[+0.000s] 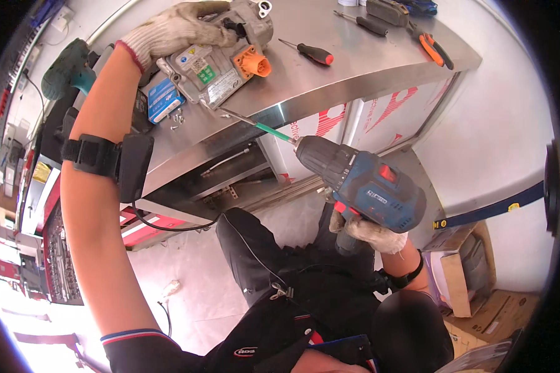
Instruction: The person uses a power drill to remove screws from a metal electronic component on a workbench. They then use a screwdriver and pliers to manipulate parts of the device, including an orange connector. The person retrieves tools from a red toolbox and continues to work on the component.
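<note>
A grey cast-metal unit (190,79) with an orange connector (253,64) and labels on it lies near the bench's front edge. My left hand (180,30), in a white knit glove, grips its upper side. Gloved too, my right hand (373,235) is wrapped round the handle of a blue-and-black cordless drill (367,180). From the drill's chuck a long bit with a green sleeve (274,132) reaches toward the unit's lower edge; whether its tip touches, I cannot tell. Small loose screws (177,119) and a blue box (163,101) lie beside the unit.
On the metal bench (348,62) lie a red-and-black screwdriver (317,55), a black-handled screwdriver (370,25) and orange-handled pliers (435,51). A green power tool (68,71) stands at the left. Under the bench is an open shelf (224,177). Cardboard boxes (494,314) sit at the lower right.
</note>
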`<state>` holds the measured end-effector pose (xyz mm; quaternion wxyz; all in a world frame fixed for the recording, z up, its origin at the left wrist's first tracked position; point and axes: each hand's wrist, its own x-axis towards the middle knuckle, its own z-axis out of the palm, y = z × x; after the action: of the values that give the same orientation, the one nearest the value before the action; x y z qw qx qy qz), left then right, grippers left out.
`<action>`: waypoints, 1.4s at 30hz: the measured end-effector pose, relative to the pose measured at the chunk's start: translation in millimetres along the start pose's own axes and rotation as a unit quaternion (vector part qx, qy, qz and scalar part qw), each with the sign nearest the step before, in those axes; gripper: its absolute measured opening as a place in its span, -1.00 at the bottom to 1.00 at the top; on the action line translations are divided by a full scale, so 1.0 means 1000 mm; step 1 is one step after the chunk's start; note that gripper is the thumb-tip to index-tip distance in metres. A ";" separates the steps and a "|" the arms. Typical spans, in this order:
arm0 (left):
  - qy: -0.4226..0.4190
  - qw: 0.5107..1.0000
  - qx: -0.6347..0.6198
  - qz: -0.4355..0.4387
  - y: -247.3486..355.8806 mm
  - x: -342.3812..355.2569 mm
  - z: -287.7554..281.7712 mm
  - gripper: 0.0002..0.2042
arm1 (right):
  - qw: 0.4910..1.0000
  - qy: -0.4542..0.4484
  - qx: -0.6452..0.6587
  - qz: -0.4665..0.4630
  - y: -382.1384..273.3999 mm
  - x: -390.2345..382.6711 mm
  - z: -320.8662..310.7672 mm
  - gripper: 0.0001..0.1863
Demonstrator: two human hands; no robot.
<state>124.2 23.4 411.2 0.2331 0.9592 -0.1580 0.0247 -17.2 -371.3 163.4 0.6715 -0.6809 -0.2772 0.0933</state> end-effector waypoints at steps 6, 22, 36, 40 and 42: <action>-0.013 0.993 0.112 -0.030 0.021 -0.005 -0.006 -0.16 | 0.948 -0.005 -0.245 -0.202 0.023 0.001 -0.003 -0.64; 0.096 0.932 0.346 0.047 0.049 -0.123 0.112 -0.71 | 0.990 0.061 -0.062 -0.115 0.047 -0.027 -0.038 -0.69; 0.169 0.937 0.294 -0.084 0.014 -0.165 0.069 -0.81 | 0.971 0.079 -0.225 0.013 0.106 -0.039 -0.048 -0.51; 0.144 0.931 0.323 -0.095 -0.001 -0.165 0.073 -0.77 | 0.692 0.186 -0.635 -0.288 0.114 -0.034 -0.037 -0.48; 0.152 0.935 0.298 -0.115 -0.005 -0.164 0.076 -0.74 | 0.720 0.202 -0.601 -0.283 0.108 -0.029 -0.039 -0.48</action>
<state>-31.9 40.7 322.0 -0.0411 0.9810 0.0049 0.1893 5.1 -413.3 55.5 0.1564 -0.8341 -0.3128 -0.4266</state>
